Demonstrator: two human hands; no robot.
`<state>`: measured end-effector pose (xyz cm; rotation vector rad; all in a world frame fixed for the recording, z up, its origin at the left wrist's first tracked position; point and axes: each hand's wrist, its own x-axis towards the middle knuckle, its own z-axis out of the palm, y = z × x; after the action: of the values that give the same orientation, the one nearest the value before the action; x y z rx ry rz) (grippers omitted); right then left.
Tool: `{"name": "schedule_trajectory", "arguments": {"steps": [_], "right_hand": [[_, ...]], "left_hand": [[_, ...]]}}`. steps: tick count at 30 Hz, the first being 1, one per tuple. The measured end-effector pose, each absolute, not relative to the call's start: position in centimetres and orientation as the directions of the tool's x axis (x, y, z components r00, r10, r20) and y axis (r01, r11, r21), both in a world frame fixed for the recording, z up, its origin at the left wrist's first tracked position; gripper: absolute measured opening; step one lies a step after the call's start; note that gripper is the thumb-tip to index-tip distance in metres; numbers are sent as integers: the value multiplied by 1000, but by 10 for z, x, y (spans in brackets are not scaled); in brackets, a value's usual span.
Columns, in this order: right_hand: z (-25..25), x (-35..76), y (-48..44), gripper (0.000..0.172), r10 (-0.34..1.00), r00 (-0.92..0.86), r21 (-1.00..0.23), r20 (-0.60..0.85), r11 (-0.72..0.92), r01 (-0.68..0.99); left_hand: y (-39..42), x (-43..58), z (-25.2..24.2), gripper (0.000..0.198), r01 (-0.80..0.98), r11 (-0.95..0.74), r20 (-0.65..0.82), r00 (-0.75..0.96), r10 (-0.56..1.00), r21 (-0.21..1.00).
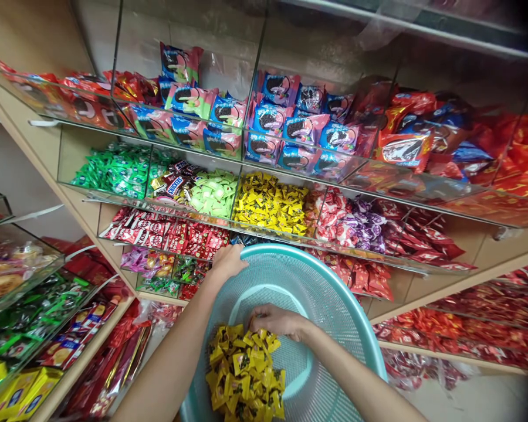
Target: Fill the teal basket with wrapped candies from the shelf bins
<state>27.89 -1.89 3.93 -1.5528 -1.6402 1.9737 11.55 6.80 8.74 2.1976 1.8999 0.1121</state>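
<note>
My left hand [227,262] grips the far rim of a teal plastic mesh basket [334,310], fingers curled over the edge. Inside the basket lies a heap of small yellow candy packets [244,375]. My right hand [278,321] reaches into the basket from the right, fingers closed on packets at the top of the heap. Directly behind the basket, a clear shelf bin [270,205] holds the same yellow candies.
Tiered clear bins hold green candies [114,170], pale green candies [213,193], Snickers bars [173,183], red KitKat packs [149,231], pink and purple sweets [356,223] and cookie packs [286,126] above. More stocked shelves [30,305] stand at left.
</note>
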Motion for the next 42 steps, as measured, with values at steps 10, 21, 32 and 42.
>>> {"name": "schedule_trajectory", "arguments": {"steps": [10,21,32,42], "right_hand": [[34,283,-17,15,649,-500,-810,-574,-356,467],[36,282,-15,16,656,-510,-825,-556,-360,436],[45,284,-13,28,621,-576,-831,-531,-513,214],[60,278,-16,39,587,-675,-828,-447,-556,66]], "left_hand": [[67,115,87,36,966,-122,-84,144,986,229],[68,115,86,37,968,-131,-78,150,986,215],[69,115,86,37,968,-150,-67,167,984,201],[69,115,86,33,967,-154,-59,169,984,204]]}}
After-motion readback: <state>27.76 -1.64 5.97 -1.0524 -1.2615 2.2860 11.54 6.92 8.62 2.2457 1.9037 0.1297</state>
